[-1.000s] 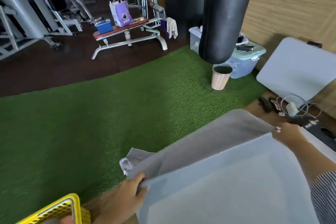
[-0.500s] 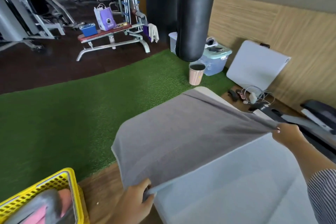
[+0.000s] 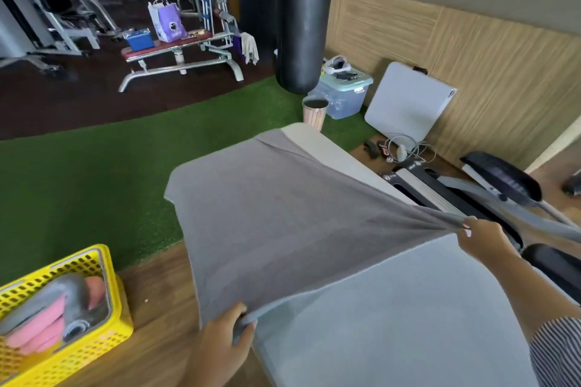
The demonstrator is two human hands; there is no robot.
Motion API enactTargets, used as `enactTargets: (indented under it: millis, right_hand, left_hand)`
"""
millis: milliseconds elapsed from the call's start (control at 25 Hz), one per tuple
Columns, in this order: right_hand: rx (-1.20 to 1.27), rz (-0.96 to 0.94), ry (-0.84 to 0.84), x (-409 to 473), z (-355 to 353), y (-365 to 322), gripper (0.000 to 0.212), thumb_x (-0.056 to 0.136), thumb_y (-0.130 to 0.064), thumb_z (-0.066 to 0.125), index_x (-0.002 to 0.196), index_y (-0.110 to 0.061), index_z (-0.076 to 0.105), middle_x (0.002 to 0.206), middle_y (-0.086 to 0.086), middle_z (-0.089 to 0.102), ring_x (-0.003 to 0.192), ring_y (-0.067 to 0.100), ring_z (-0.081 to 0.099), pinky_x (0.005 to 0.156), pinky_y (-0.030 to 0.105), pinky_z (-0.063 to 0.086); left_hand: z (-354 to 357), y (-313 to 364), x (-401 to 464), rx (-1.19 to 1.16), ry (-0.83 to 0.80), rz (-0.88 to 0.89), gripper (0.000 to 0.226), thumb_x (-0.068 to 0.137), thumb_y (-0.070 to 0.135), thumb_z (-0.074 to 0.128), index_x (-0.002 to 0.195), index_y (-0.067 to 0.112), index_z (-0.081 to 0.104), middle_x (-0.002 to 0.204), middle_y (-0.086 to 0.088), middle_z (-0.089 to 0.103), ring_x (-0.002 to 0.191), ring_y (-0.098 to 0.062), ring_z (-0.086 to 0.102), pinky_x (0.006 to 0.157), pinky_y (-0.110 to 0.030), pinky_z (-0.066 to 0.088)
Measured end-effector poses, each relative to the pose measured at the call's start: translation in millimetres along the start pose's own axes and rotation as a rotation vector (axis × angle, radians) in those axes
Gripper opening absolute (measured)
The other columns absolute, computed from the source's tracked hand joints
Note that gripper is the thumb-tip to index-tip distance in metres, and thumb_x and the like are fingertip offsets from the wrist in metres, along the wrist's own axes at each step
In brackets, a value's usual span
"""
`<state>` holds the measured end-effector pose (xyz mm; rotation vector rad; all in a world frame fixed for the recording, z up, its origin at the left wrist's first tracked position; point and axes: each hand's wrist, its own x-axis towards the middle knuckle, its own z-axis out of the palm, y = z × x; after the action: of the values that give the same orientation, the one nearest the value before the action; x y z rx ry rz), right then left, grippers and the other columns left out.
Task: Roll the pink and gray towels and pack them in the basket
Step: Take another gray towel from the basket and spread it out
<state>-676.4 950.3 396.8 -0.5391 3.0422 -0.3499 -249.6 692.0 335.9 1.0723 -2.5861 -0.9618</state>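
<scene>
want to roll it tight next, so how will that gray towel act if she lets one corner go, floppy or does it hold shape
Probably floppy: the gray towel stays flat only where the left hand and right hand pull it taut, with creases fanning from the right grip. Its far edge droops over the table, so a freed corner would likely sag. It looks thin and light.

Pretty bright daylight all round, seemingly let in from the far upper left. Soft shadows only, no harsh glare. Motion blur is seen on the yellow basket [image 3: 67, 308] and the floor at lower left. Straight lines are bent near the edges by the wide lens. Distant gym gear is rendered soft.
</scene>
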Motion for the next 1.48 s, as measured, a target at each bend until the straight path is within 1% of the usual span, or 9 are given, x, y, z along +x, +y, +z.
enactTargets:
  millis: [80,200,280,440,520,680,920,1040,1480]
  right_hand:
    - [-0.006,-0.011,0.004,-14,-12,42,0.021,0.082,0.001,0.049,0.099,0.006,0.061,0.098,0.027,0.063,0.095,0.041,0.058,0.078,0.039,0.045]
    - [-0.064,0.001,-0.016,-32,-24,102,0.023,0.081,-0.005,0.051,0.099,0.003,0.061,0.096,0.027,0.063,0.09,0.04,0.059,0.078,0.042,0.05]
    - [-0.088,-0.01,0.008,-50,-30,144,0.022,0.078,-0.008,0.051,0.09,0.006,0.063,0.091,0.029,0.063,0.083,0.041,0.061,0.074,0.045,0.051]
    - [-0.098,0.024,0.012,-95,-41,200,0.016,0.076,-0.003,0.058,0.083,0.01,0.064,0.089,0.032,0.064,0.084,0.045,0.061,0.076,0.044,0.049]
    - [-0.025,0.008,0.072,-123,-44,216,0.029,0.074,-0.012,0.049,0.077,0.013,0.063,0.081,0.034,0.063,0.076,0.047,0.062,0.073,0.049,0.052]
    - [-0.131,-0.015,-0.053,-168,-55,242,0.028,0.086,-0.015,0.05,0.103,0.004,0.062,0.101,0.027,0.063,0.095,0.037,0.06,0.08,0.039,0.047]
    - [-0.125,-0.038,-0.044,-201,-62,275,0.019,0.076,-0.003,0.055,0.09,0.007,0.063,0.091,0.029,0.064,0.082,0.038,0.063,0.071,0.037,0.045]
    - [-0.126,-0.064,-0.066,-197,-73,298,0.025,0.081,-0.012,0.051,0.095,0.005,0.062,0.097,0.028,0.063,0.089,0.038,0.062,0.071,0.036,0.043]
    - [-0.091,-0.161,-0.124,-126,-58,429,0.017,0.079,-0.005,0.06,0.093,0.001,0.067,0.091,0.025,0.065,0.085,0.04,0.062,0.077,0.043,0.049]
  left_hand:
    - [24,20,-33,-0.013,0.01,-0.019,0.021,0.087,0.039,0.062,0.073,0.036,0.047,0.084,0.031,0.055,0.066,0.005,0.054,0.058,-0.013,0.038]
    - [54,51,-81,-0.033,-0.05,-0.022,0.016,0.09,0.038,0.06,0.08,0.033,0.049,0.069,0.002,0.055,0.066,-0.004,0.056,0.057,-0.016,0.038]
    - [73,73,-116,-0.031,-0.083,0.007,0.015,0.091,0.038,0.057,0.081,0.031,0.048,0.066,0.0,0.053,0.065,-0.009,0.056,0.057,-0.019,0.037]
    - [102,102,-177,-0.039,-0.138,0.05,0.02,0.093,0.037,0.053,0.078,0.025,0.047,0.068,0.002,0.05,0.064,-0.007,0.051,0.052,-0.018,0.03]
    - [112,107,-202,-0.027,-0.142,0.065,0.022,0.094,0.039,0.051,0.076,0.027,0.044,0.075,0.011,0.053,0.064,-0.006,0.05,0.052,-0.019,0.029]
    - [127,112,-247,0.005,-0.131,0.078,0.019,0.095,0.039,0.049,0.08,0.028,0.047,0.067,0.002,0.047,0.062,-0.007,0.05,0.053,-0.019,0.03]
    - [145,129,-304,-0.038,-0.094,0.018,0.018,0.095,0.039,0.05,0.08,0.03,0.048,0.068,0.001,0.051,0.068,-0.01,0.054,0.053,-0.02,0.033]
    - [156,147,-320,-0.047,-0.036,-0.006,0.02,0.094,0.039,0.053,0.077,0.034,0.044,0.069,0.003,0.055,0.068,-0.01,0.055,0.054,-0.02,0.034]
    - [269,229,-364,-0.131,0.093,-0.175,0.021,0.088,0.032,0.065,0.074,0.031,0.049,0.073,0.024,0.053,0.066,-0.003,0.051,0.058,-0.015,0.035]
